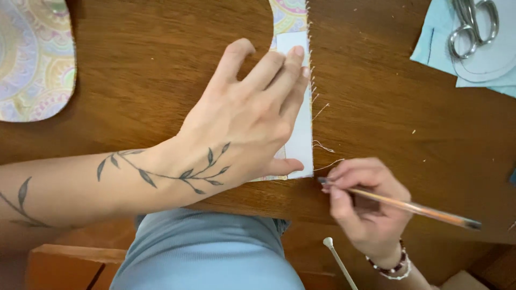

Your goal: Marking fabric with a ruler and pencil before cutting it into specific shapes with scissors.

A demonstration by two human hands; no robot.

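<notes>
Spanning the view, wooden bench point(161, 64); on it a paisley fabric piece point(293, 16) with a white strip point(302, 134) along its frayed edge. Left hand point(242, 123), fingers spread flat, presses this down. Right hand point(365, 204) pinches a pencil point(419, 208), tip at the strip's lower corner. Scissors point(473, 24) top right.

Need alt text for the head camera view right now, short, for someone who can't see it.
A left hand presses flat on a white strip laid along the frayed edge of patterned fabric on a wooden table, while the right hand holds a pencil at the strip's lower corner. Scissors lie on pale blue fabric at top right.
</notes>
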